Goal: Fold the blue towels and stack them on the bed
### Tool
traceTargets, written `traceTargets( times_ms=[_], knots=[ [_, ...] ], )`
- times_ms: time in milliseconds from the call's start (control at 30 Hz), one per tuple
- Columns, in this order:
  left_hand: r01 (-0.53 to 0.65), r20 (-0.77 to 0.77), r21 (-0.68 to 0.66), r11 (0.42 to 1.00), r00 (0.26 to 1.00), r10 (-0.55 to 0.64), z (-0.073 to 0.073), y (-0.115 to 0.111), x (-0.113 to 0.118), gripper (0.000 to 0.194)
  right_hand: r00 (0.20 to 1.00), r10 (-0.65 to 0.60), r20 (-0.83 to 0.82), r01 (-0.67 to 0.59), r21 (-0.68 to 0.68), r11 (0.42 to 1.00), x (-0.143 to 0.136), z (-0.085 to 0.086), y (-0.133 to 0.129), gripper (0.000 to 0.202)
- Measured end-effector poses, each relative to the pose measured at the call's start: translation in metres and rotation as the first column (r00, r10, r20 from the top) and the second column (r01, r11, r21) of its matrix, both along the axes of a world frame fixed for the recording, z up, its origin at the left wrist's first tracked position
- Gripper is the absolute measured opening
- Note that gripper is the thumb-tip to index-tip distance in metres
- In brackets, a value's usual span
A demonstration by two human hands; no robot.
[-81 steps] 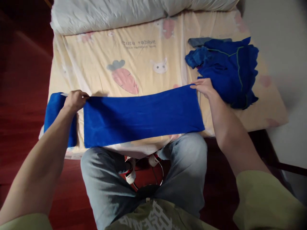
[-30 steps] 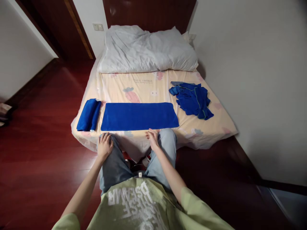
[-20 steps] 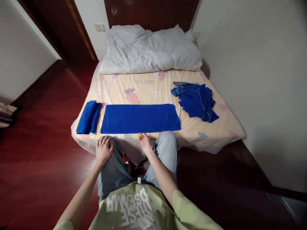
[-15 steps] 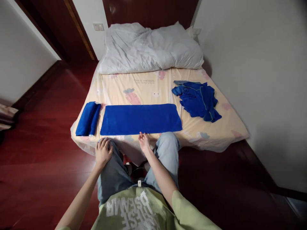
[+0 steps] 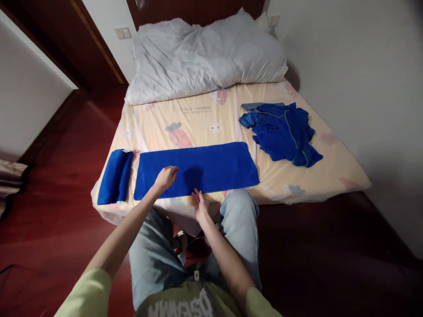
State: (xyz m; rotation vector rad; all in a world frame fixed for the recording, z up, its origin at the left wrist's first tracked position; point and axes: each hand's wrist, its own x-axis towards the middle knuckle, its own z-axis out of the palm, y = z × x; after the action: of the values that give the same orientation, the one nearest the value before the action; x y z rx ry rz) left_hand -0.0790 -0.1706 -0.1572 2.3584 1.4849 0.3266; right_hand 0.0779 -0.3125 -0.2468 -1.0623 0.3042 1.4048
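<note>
A long blue towel [image 5: 211,167], folded into a flat strip, lies across the near edge of the bed [image 5: 330,180]. My left hand [image 5: 165,177] hovers over or rests on the left part of that strip, fingers loosely curled and holding nothing. At the bed's front edge, just below the strip's near side, my right hand [image 5: 199,205] has its fingers apart and is empty. A rolled blue towel [image 5: 115,176] sits to the left of the strip.
A heap of crumpled blue towels [image 5: 284,132] lies at the bed's right side. A white duvet [image 5: 205,53] is bunched at the head of the bed. Dark red wooden floor surrounds the bed; a white wall stands at right.
My left hand has left my knee and reached forward onto the folded strip. My right hand stays at the bed's edge. The camera has tilted down and nearer.
</note>
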Motion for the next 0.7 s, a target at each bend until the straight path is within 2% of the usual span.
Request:
traceTargets(
  times_ms=[67,133,200,267,367,467,700],
  knots=[
    [0.013,-0.052,-0.048,0.999,0.999,-0.015,0.001,0.048,0.037,0.037,1.0,0.006,-0.004,-0.006,-0.013,1.0,-0.001,-0.001,-0.001,0.017],
    [-0.022,-0.141,-0.12,0.993,0.99,0.005,-0.001,0.087,0.07,0.039,1.0,0.008,-0.007,-0.008,-0.012,1.0,-0.001,-0.001,-0.002,0.016],
    [-0.071,-0.21,-0.174,0.982,0.977,0.034,-0.007,0.117,0.096,0.04,1.0,0.016,0.004,-0.016,-0.005,1.0,-0.002,-0.001,-0.003,0.021],
    [-0.104,-0.24,-0.205,0.973,0.969,0.053,-0.016,0.138,0.113,0.039,1.0,0.024,0.014,-0.024,-0.004,1.0,-0.002,-0.002,-0.003,0.028],
    [-0.127,-0.253,-0.235,0.964,0.965,0.066,-0.029,0.156,0.127,0.039,0.999,0.034,0.005,-0.034,-0.025,0.999,-0.002,-0.003,-0.003,0.036],
    [-0.149,-0.249,-0.246,0.958,0.965,0.086,-0.038,0.167,0.13,0.041,0.999,0.046,0.006,-0.045,-0.044,0.998,-0.002,-0.001,-0.003,0.038],
    [-0.222,-0.199,-0.31,0.925,0.966,0.165,-0.043,0.175,0.129,0.023,0.997,0.064,0.04,-0.061,-0.083,0.995,-0.003,0.001,-0.005,0.038]
  ],
)
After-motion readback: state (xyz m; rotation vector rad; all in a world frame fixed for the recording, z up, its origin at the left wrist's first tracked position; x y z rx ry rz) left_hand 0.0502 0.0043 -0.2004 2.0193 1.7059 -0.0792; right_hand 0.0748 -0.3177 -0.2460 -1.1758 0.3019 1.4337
